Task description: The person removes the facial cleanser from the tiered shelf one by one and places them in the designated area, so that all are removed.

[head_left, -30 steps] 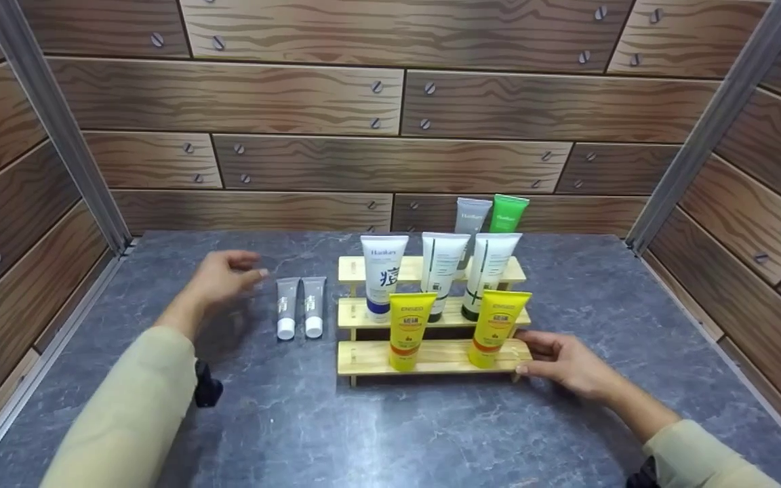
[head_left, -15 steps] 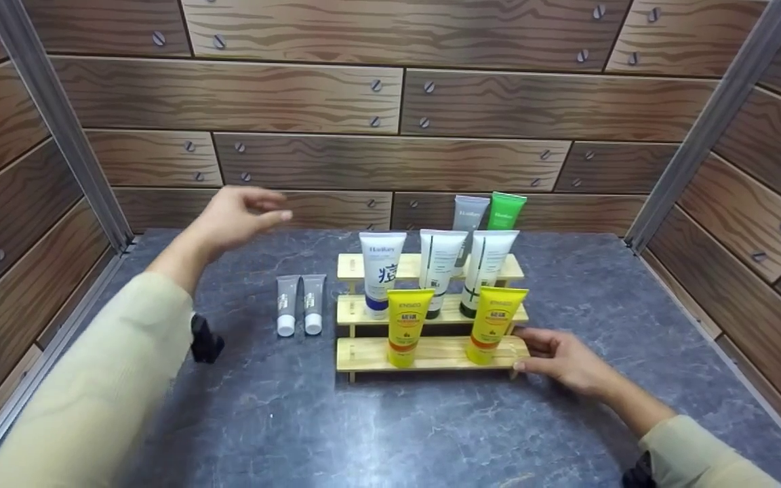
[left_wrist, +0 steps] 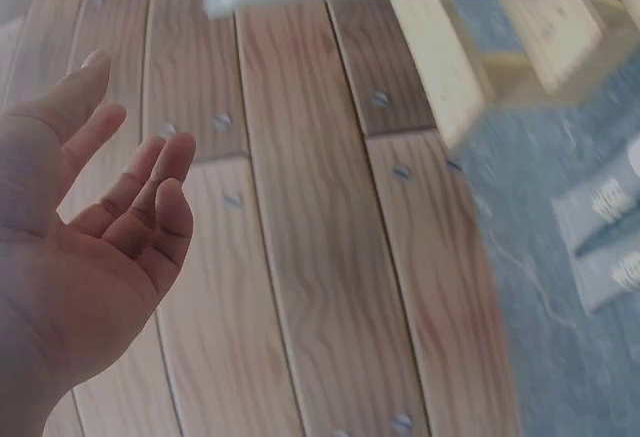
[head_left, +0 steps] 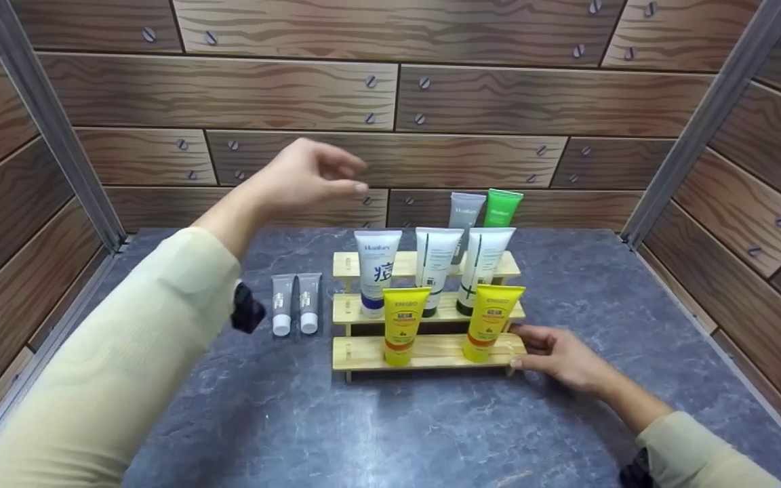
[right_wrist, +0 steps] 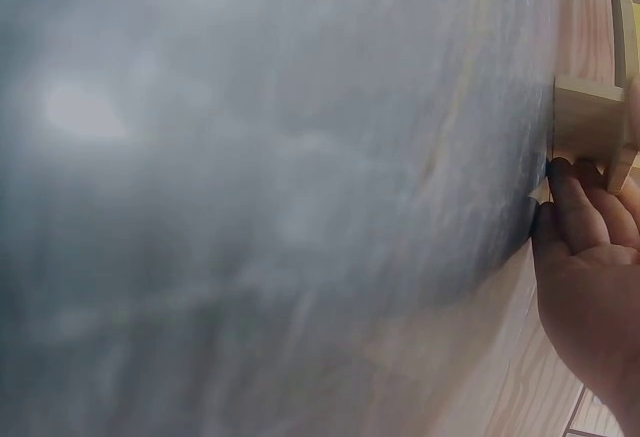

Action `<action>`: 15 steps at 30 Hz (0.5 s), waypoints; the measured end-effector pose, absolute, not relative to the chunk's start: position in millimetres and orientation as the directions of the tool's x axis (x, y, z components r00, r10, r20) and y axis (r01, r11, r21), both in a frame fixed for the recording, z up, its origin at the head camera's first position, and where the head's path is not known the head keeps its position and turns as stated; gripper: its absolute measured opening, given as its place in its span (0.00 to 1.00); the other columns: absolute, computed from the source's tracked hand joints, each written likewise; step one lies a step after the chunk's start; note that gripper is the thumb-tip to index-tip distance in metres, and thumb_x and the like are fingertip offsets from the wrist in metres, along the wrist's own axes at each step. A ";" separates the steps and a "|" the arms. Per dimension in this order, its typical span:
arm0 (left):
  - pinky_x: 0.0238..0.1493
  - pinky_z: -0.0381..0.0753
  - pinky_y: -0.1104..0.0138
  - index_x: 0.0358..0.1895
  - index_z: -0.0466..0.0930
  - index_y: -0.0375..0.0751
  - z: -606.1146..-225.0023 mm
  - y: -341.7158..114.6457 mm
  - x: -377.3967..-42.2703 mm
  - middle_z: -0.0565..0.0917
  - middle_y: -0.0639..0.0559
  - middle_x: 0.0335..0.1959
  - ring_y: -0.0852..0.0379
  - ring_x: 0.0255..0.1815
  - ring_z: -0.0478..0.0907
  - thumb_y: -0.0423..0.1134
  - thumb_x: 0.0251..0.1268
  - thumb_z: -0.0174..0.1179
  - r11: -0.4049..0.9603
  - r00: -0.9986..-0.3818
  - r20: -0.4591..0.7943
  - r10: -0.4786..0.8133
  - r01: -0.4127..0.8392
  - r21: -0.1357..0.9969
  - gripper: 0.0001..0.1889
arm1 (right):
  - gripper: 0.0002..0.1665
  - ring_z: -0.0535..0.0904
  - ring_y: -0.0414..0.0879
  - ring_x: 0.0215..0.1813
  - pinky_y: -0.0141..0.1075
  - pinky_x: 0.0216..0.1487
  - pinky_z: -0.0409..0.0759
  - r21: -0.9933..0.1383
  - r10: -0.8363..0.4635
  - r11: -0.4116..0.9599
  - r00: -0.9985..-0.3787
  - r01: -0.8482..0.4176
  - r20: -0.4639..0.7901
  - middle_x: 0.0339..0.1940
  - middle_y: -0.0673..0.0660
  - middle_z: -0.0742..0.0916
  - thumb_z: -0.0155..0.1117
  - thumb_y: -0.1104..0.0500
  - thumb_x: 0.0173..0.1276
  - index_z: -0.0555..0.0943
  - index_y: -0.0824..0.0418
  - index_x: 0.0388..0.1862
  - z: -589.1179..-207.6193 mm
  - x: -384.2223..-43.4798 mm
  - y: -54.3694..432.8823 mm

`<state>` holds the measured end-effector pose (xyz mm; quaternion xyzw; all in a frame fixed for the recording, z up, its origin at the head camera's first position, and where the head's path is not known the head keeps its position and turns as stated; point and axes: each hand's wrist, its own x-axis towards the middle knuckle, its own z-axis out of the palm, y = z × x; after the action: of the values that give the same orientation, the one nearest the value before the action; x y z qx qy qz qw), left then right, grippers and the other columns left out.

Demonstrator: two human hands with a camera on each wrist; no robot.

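Note:
My left hand [head_left: 309, 177] is raised in the air behind and left of the rack, holding nothing, its fingers loosely bent in the left wrist view. With my right hand [head_left: 563, 359] I grip the right end of a three-tier wooden display rack [head_left: 363, 352], thumb at the front of the lowest step and fingers behind. Two yellow squeeze tubes [head_left: 404, 325] stand on that step. On the middle step are a white tube with a blue cap [head_left: 377, 261] and two white tubes with dark caps [head_left: 436, 261]. A grey tube [head_left: 465, 210] and a green tube [head_left: 503, 207] stand at the top, partly hidden.
Two small grey tubes with white caps [head_left: 282, 305] lie side by side on the dark marbled table [head_left: 377, 434], left of the rack. Wood-patterned panels [head_left: 228, 88] enclose the back and sides, with metal posts [head_left: 45, 129] at the corners.
My left hand has risen from beside the small grey tubes and moved right, towards the back of the rack. The right hand stays at the rack's end, and the tubes keep their places.

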<state>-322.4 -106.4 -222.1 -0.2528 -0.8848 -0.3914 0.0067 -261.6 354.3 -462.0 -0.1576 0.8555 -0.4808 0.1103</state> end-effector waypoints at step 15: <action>0.61 0.80 0.66 0.66 0.85 0.45 -220.7 -26.4 -334.9 0.88 0.53 0.60 0.59 0.57 0.83 0.44 0.72 0.72 0.476 -0.809 0.184 0.558 0.493 0.728 0.22 | 0.45 0.78 0.65 0.70 0.36 0.66 0.79 -0.861 -0.375 0.482 -0.926 -0.161 -0.037 0.71 0.74 0.78 0.78 0.56 0.68 0.69 0.78 0.74 -464.7 -260.7 354.8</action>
<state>-334.9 -26.4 -220.7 -0.3063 -0.8580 -0.4104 -0.0391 -260.7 354.8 -464.7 -0.1570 0.8536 -0.4841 0.1109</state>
